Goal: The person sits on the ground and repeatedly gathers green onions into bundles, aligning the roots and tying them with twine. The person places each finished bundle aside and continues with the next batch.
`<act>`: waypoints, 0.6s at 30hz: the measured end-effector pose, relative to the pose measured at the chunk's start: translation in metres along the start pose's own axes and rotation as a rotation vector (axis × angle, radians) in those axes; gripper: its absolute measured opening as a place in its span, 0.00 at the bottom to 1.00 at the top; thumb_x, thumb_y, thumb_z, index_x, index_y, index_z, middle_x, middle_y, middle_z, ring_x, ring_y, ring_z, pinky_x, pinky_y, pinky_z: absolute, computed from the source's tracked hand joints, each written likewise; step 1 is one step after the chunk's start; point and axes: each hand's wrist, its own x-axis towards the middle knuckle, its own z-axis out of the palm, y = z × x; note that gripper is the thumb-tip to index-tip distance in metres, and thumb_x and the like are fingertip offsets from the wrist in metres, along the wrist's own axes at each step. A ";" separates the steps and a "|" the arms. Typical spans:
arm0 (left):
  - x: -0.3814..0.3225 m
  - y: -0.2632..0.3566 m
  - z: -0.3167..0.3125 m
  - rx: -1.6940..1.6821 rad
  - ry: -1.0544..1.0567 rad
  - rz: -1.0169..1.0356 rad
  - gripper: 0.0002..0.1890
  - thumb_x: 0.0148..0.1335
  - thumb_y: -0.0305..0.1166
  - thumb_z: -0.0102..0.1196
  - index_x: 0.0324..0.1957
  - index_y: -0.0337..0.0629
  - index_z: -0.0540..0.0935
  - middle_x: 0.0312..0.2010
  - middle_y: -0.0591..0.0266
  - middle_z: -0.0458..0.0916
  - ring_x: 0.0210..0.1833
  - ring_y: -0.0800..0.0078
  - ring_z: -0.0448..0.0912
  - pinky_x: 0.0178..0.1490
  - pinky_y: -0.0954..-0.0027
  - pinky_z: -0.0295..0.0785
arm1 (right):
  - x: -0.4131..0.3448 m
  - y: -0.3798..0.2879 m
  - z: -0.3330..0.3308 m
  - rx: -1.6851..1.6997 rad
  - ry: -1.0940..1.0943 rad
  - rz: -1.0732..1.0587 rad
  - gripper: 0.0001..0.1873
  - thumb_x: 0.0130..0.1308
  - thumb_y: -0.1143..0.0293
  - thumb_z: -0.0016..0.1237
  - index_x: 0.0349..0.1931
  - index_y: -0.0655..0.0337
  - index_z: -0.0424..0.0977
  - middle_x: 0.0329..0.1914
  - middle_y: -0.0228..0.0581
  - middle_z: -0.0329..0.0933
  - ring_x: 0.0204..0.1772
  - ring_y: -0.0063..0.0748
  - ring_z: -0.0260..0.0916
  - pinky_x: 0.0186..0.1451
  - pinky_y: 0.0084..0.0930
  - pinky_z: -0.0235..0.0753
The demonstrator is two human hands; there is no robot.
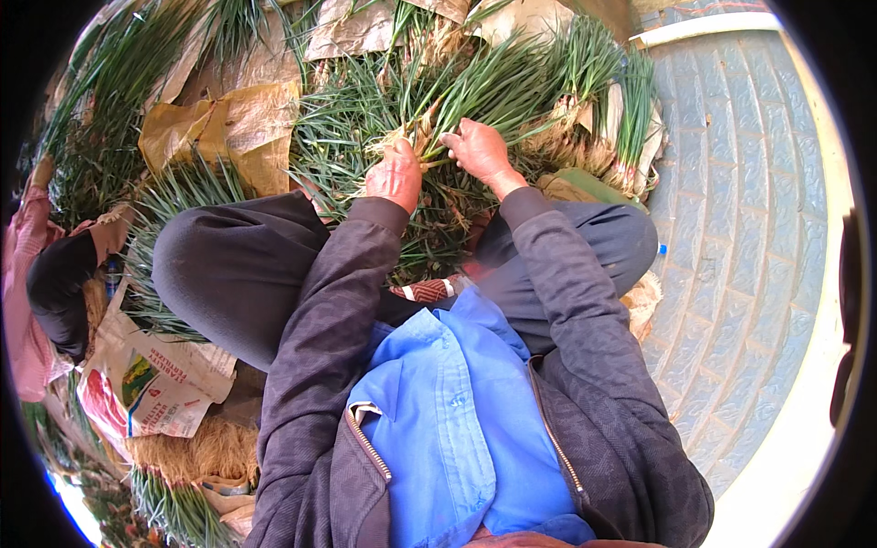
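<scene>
My left hand is closed around the root end of some green onions, whose pale, stringy roots poke out above the fist. Close on its right, my right hand has thumb and forefinger at the lower stalks; whether it pinches one is hard to tell. Long green leaves fan up and to the right behind the hands. Beneath both hands lies a loose heap of green onions, reaching down between my crossed legs.
Bundled green onions lie at the upper right beside a blue patterned tiled floor. A yellow woven sack is at the upper left. A printed white sack lies lower left, below another person's dark-clothed leg.
</scene>
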 end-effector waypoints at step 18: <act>-0.007 0.000 0.000 0.052 0.018 0.140 0.10 0.68 0.29 0.47 0.50 0.40 0.72 0.36 0.42 0.79 0.30 0.49 0.85 0.29 0.52 0.79 | 0.058 -0.036 -0.016 -0.366 -0.133 -0.593 0.19 0.65 0.75 0.50 0.55 0.46 0.78 0.43 0.41 0.76 0.48 0.49 0.77 0.51 0.41 0.78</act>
